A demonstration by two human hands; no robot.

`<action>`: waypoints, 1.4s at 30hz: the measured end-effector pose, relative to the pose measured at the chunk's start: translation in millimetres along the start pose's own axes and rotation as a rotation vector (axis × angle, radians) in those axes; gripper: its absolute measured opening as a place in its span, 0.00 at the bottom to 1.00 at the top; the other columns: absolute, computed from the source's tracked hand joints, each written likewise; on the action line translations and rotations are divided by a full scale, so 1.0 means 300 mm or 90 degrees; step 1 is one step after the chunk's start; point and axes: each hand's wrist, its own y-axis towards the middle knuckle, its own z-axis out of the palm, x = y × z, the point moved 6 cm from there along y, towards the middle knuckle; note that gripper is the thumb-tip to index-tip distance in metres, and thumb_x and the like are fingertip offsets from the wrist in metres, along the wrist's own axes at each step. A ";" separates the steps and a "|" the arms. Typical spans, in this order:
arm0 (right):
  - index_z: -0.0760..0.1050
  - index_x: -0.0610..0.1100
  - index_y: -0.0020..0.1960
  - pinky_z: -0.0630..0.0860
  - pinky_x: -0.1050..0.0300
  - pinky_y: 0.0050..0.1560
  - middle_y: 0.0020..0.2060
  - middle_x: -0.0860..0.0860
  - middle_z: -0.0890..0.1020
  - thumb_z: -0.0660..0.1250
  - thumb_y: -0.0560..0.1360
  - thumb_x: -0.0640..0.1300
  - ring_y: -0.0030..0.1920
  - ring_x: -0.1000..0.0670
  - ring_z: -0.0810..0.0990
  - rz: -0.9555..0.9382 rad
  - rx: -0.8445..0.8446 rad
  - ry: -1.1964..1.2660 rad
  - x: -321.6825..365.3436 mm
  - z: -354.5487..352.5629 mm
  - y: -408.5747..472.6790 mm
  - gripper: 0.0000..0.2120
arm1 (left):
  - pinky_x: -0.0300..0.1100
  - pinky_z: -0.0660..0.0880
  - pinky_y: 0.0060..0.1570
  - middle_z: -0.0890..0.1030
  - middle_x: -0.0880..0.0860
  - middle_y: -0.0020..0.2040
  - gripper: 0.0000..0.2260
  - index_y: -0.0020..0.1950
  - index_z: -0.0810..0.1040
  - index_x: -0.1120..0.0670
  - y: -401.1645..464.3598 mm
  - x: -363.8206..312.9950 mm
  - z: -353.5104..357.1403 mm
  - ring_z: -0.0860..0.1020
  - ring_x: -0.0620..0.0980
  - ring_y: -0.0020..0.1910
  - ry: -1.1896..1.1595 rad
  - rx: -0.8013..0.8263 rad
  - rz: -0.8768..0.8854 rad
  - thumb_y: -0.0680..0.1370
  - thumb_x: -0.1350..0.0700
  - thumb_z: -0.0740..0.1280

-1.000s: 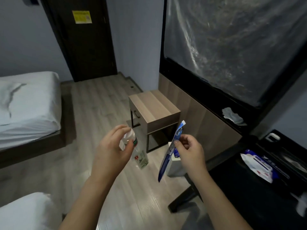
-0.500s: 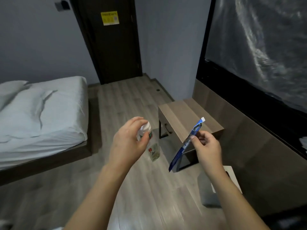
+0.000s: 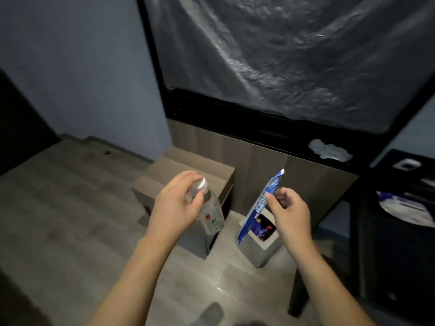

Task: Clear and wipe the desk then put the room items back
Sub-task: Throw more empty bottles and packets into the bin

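Observation:
My left hand [image 3: 175, 208] grips a clear plastic bottle [image 3: 210, 214] by its neck, white cap up, and the bottle hangs tilted over the floor. My right hand [image 3: 288, 211] pinches a flat blue and white wrapper [image 3: 257, 207] near its top, so the wrapper dangles just above a small grey waste bin [image 3: 266, 252] on the floor. Colourful rubbish lies inside the bin. The black desk [image 3: 397, 234] stands at the right, with a white and blue packet [image 3: 404, 208] on it.
A low wooden bedside cabinet [image 3: 179, 170] stands behind the bottle against the wood-panelled wall. A crumpled white tissue [image 3: 329, 150] lies on the black ledge under the plastic-covered window. A dark desk leg [image 3: 299, 295] is near my right forearm. Wooden floor stretches left.
My view has swung back right and down, so the bed and door have left the frame and the waste bin now sits under the wrapper. Both hands keep their grips.

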 end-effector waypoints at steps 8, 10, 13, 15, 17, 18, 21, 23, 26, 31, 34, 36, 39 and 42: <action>0.78 0.50 0.49 0.76 0.61 0.46 0.43 0.55 0.83 0.69 0.76 0.44 0.45 0.58 0.81 0.097 -0.255 0.011 -0.085 -0.348 -0.039 0.03 | 0.44 0.75 0.60 0.78 0.42 0.61 0.13 0.58 0.80 0.50 0.184 -0.229 0.319 0.76 0.41 0.59 -0.123 0.156 0.132 0.74 0.59 0.71; 0.77 0.52 0.48 0.76 0.61 0.48 0.43 0.55 0.82 0.69 0.76 0.44 0.46 0.58 0.81 0.103 -0.275 0.032 -0.097 -0.394 -0.026 0.04 | 0.43 0.76 0.60 0.77 0.41 0.62 0.13 0.59 0.80 0.49 0.203 -0.284 0.370 0.75 0.40 0.60 -0.123 0.187 0.153 0.75 0.58 0.71; 0.76 0.51 0.47 0.78 0.59 0.47 0.43 0.53 0.83 0.69 0.76 0.44 0.45 0.57 0.82 0.113 -0.283 0.054 -0.128 -0.423 0.025 0.04 | 0.45 0.76 0.60 0.77 0.43 0.63 0.14 0.61 0.79 0.50 0.237 -0.330 0.413 0.75 0.41 0.61 -0.101 0.209 0.186 0.75 0.57 0.71; 0.76 0.51 0.47 0.79 0.58 0.48 0.42 0.53 0.83 0.69 0.76 0.44 0.45 0.57 0.82 0.129 -0.277 0.072 -0.164 -0.417 0.075 0.03 | 0.47 0.77 0.58 0.77 0.43 0.64 0.14 0.60 0.79 0.50 0.276 -0.332 0.429 0.76 0.43 0.60 -0.083 0.209 0.191 0.75 0.57 0.71; 0.77 0.50 0.48 0.78 0.58 0.48 0.43 0.53 0.84 0.70 0.76 0.44 0.45 0.58 0.82 0.125 -0.266 0.066 -0.201 -0.399 0.135 0.02 | 0.48 0.78 0.56 0.77 0.43 0.64 0.14 0.60 0.80 0.49 0.315 -0.316 0.444 0.77 0.43 0.59 -0.075 0.190 0.178 0.75 0.58 0.71; 0.77 0.49 0.47 0.77 0.60 0.47 0.43 0.54 0.83 0.70 0.76 0.44 0.44 0.59 0.82 0.117 -0.260 0.054 -0.221 -0.387 0.166 0.02 | 0.48 0.78 0.57 0.77 0.42 0.64 0.15 0.60 0.80 0.49 0.331 -0.305 0.454 0.77 0.43 0.59 -0.070 0.177 0.173 0.75 0.58 0.71; 0.76 0.50 0.48 0.73 0.68 0.44 0.44 0.56 0.82 0.70 0.76 0.42 0.45 0.62 0.80 0.114 -0.248 0.041 -0.288 -0.350 0.245 0.04 | 0.46 0.77 0.58 0.76 0.41 0.64 0.15 0.61 0.79 0.49 0.357 -0.265 0.496 0.76 0.41 0.60 -0.055 0.174 0.167 0.75 0.57 0.71; 0.76 0.51 0.49 0.74 0.67 0.45 0.45 0.56 0.82 0.70 0.76 0.43 0.45 0.62 0.80 0.141 -0.248 0.037 -0.343 -0.327 0.291 0.05 | 0.47 0.78 0.56 0.75 0.41 0.65 0.16 0.63 0.78 0.48 0.376 -0.227 0.538 0.76 0.41 0.60 -0.044 0.189 0.158 0.76 0.57 0.71; 0.77 0.50 0.48 0.76 0.68 0.42 0.44 0.54 0.83 0.70 0.76 0.43 0.42 0.61 0.81 0.181 -0.263 0.039 -0.444 -0.292 0.351 0.04 | 0.50 0.79 0.56 0.75 0.41 0.65 0.17 0.64 0.78 0.50 0.392 -0.148 0.645 0.75 0.41 0.61 -0.052 0.207 0.141 0.76 0.58 0.71; 0.78 0.50 0.46 0.76 0.63 0.43 0.39 0.54 0.82 0.70 0.76 0.42 0.39 0.58 0.80 0.199 -0.282 0.020 -0.773 -0.175 0.459 0.04 | 0.41 0.74 0.64 0.77 0.46 0.64 0.17 0.62 0.80 0.54 0.357 0.129 1.025 0.75 0.40 0.62 -0.101 0.248 0.085 0.74 0.62 0.72; 0.77 0.49 0.46 0.75 0.63 0.42 0.37 0.54 0.80 0.69 0.77 0.40 0.36 0.60 0.77 0.200 -0.262 0.022 -1.090 -0.044 0.519 0.04 | 0.38 0.71 0.66 0.78 0.48 0.63 0.16 0.62 0.80 0.57 0.280 0.361 1.344 0.75 0.41 0.64 -0.132 0.247 0.063 0.75 0.63 0.72; 0.77 0.48 0.49 0.77 0.60 0.42 0.39 0.53 0.81 0.68 0.77 0.42 0.39 0.57 0.79 0.189 -0.239 0.008 -1.313 0.045 0.552 0.02 | 0.42 0.72 0.65 0.78 0.51 0.63 0.15 0.62 0.80 0.59 0.223 0.499 1.547 0.75 0.43 0.64 -0.164 0.223 0.059 0.75 0.64 0.72; 0.78 0.48 0.51 0.79 0.60 0.46 0.44 0.53 0.82 0.68 0.77 0.43 0.44 0.57 0.80 0.169 -0.221 -0.030 -1.606 0.151 0.569 0.03 | 0.46 0.74 0.64 0.78 0.54 0.63 0.15 0.61 0.80 0.61 0.130 0.670 1.781 0.76 0.47 0.64 -0.207 0.147 0.065 0.75 0.66 0.71; 0.78 0.49 0.53 0.76 0.63 0.48 0.47 0.57 0.80 0.67 0.77 0.43 0.48 0.60 0.78 0.126 -0.211 -0.089 -1.819 0.221 0.555 0.05 | 0.46 0.74 0.64 0.77 0.53 0.64 0.15 0.62 0.79 0.61 0.029 0.822 1.965 0.75 0.45 0.65 -0.228 0.082 0.069 0.75 0.65 0.71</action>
